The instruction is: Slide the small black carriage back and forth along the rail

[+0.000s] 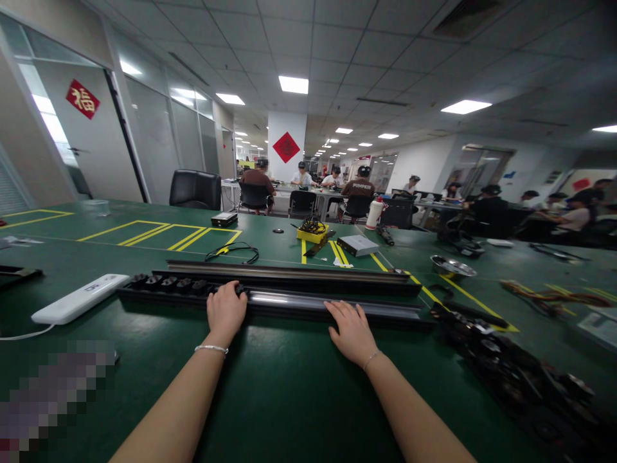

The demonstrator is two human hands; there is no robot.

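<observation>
Long black channel (289,312) is lying crosswise on a green tabletop (289,399), directly before a seated-height view of the room, with a row of black modules (168,283) sitting along its left end and a glossy grey strip (284,299) reflecting the ceiling light. From where I am standing, the worker's left hand (226,310) is resting at the right end of that row, fingers bent and partly closed; whether it is gripping anything, I cannot tell. The right hand (353,331) is lying open farther along, fingers loosely spread over the channel's near edge, with no grip showing. A second black channel (308,275) is running just behind the first.

To the left, a white corded device (81,299) is lying near the channel's end; to the right, a cluster of dark mechanical parts (511,373) is spreading toward the table's near side. Beyond, a black cable (234,252), a yellow container (311,234), a silver box (357,245) and a metal bowl (453,265) are sitting among yellow tape lines, while several people are sitting at tables in the background.
</observation>
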